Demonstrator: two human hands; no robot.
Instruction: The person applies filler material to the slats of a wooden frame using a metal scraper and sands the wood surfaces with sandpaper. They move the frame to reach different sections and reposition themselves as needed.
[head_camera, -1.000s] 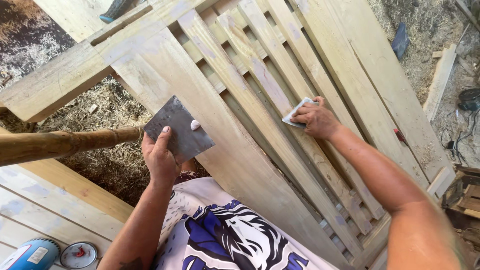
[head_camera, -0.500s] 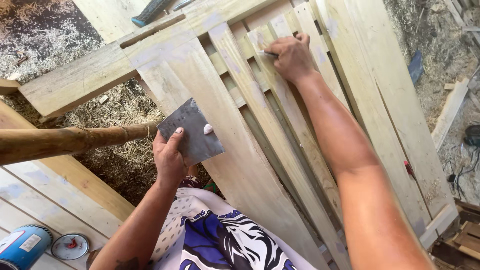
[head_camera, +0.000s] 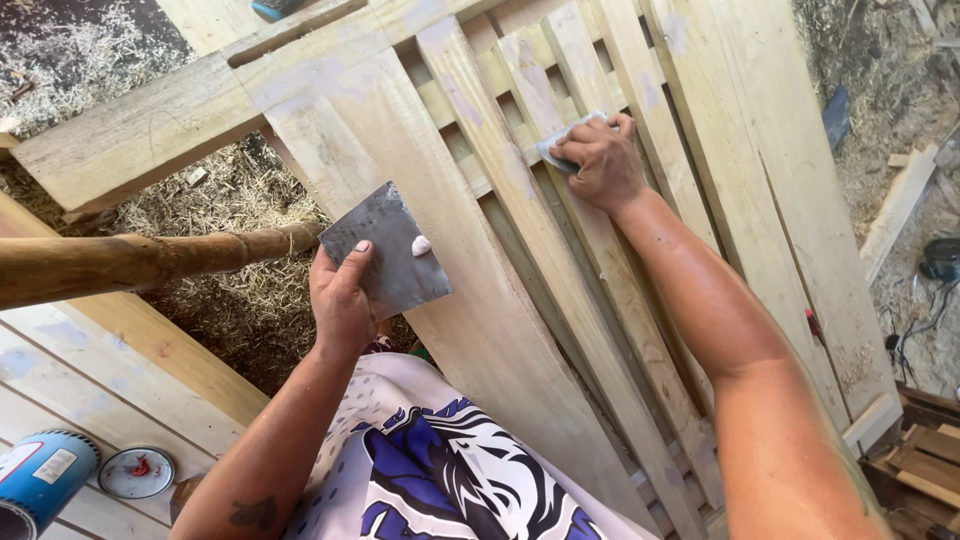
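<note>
I read this as the filling step on the slatted wooden frame (head_camera: 600, 230): my right hand (head_camera: 598, 160) is reached out along a slat, its fingers closed over a small pale spreader (head_camera: 556, 148) pressed flat against the wood. My left hand (head_camera: 340, 300) is nearer my body, fingers wrapped under and thumb on top of a grey metal plate (head_camera: 385, 250) held tilted, with one small dab of white putty (head_camera: 421, 245) sitting near its upper edge. Pale patches on several slats look like spots already treated. A bamboo pole (head_camera: 130, 262) crosses at the left, just beside the plate, and a blue can (head_camera: 40, 478) with its loose lid (head_camera: 135, 472) sits on the planks at lower left. As I judge it, the spreader needs firm, flat pressure along the grain, then a return to the plate for the remaining dab.
</note>
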